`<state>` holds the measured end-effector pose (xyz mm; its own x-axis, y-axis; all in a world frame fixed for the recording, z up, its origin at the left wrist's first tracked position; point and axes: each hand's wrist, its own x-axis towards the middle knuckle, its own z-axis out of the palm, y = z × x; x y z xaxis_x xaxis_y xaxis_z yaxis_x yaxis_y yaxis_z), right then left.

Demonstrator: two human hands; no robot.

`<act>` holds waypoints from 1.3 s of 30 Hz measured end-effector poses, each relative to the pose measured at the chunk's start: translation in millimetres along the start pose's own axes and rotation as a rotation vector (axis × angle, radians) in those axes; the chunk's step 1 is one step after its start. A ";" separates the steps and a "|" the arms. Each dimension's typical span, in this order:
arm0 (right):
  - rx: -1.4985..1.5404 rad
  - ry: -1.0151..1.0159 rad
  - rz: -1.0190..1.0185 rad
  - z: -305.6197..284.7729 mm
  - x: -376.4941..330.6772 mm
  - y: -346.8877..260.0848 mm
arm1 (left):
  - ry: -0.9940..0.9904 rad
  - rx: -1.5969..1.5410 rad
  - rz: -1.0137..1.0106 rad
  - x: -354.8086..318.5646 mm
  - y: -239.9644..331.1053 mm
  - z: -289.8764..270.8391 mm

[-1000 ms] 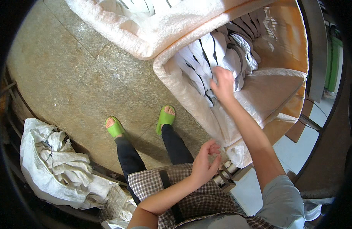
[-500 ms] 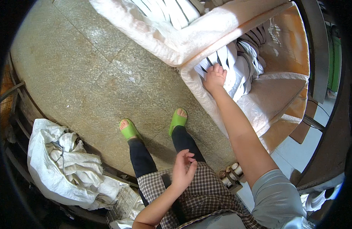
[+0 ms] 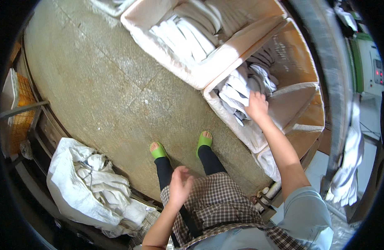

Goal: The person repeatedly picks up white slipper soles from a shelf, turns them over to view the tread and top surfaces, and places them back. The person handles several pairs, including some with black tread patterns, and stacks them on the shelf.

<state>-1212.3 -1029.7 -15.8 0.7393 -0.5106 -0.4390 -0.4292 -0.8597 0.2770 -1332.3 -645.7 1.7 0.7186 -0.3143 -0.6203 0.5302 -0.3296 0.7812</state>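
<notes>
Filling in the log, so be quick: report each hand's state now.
Left hand: open, loosely curled, nothing visible in it.
Right hand: at the white fabric pieces; grip cannot be told.

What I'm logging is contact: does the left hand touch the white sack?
Apart: the head view plainly shows floor between the left hand and white sack.

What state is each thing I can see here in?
Left hand: raised before the checked apron, empty, fingers loosely bent
Right hand: at the white items, grip unclear
White items: heaped
Near bin: open, partly filled
Far bin: open, partly filled
White sack: slumped, crumpled
Checked apron: worn
Green slippers: worn
Control panel: red lights lit
</notes>
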 end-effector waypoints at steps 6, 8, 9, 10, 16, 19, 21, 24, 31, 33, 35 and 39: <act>0.228 0.261 -0.302 -123.5 -140.3 24.9 | 0.228 0.394 0.488 -8.9 111.5 -42.2; 0.391 0.125 -0.487 -160.5 -181.0 20.0 | 0.159 0.508 0.775 -14.5 176.0 -41.1; 0.503 0.073 -0.600 -176.2 -199.8 15.4 | 0.123 0.596 0.924 -20.2 207.5 -38.1; 0.497 0.071 -0.674 -189.8 -220.9 10.6 | -0.052 0.806 0.968 -26.2 236.5 -36.2; 0.484 0.197 -0.780 -243.6 -311.8 16.4 | -0.578 1.195 1.109 -76.4 314.6 -16.6; 0.500 0.216 -0.681 -261.2 -334.3 30.8 | -0.561 1.157 1.215 -85.4 325.2 -10.2; 0.511 0.545 -0.620 -269.3 -350.0 52.7 | -0.577 1.157 1.166 -81.4 341.7 -7.4; 0.714 0.854 -0.238 -274.4 -359.5 127.2 | -0.472 0.703 0.854 -70.1 386.9 -1.6; 0.878 0.839 0.615 -242.2 -308.4 272.0 | -0.512 -0.065 0.560 13.8 540.9 67.5; 0.988 0.863 0.469 -231.7 -300.2 289.1 | -0.580 -0.095 0.483 46.8 565.9 94.5; 1.085 0.847 0.417 -224.2 -301.8 302.8 | -0.632 -0.086 0.428 78.5 577.6 120.3; 1.316 0.867 0.486 -222.3 -316.0 324.9 | -0.476 0.438 0.434 116.7 593.7 145.8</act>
<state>-1470.1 -1144.0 402.9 0.2695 -0.9477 0.1710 -0.4762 -0.2856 -0.8317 -999.3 -1007.9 382.9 0.4977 -0.8116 -0.3060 -0.0519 -0.3800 0.9235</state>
